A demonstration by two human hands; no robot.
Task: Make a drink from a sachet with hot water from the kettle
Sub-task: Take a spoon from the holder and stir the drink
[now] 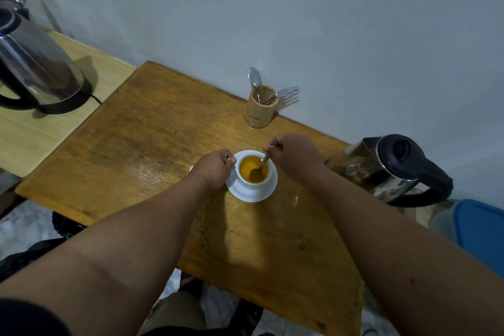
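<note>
A white cup (255,185) full of orange-yellow liquid stands on a white saucer (246,195) in the middle of the wooden table (152,128). My left hand (215,169) grips the cup at its left side, where the handle is hidden under my fingers. My right hand (296,157) pinches the top of a spoon (260,168) whose bowl is dipped in the liquid. A steel kettle with a black lid and handle (392,169) stands at the table's right edge, just past my right forearm. No sachet is clearly visible.
A wooden holder (260,112) with a spoon and a fork stands by the wall behind the cup. A second steel kettle (35,63) sits on its base on a lighter table at the left. A blue-lidded container (474,226) lies at the right.
</note>
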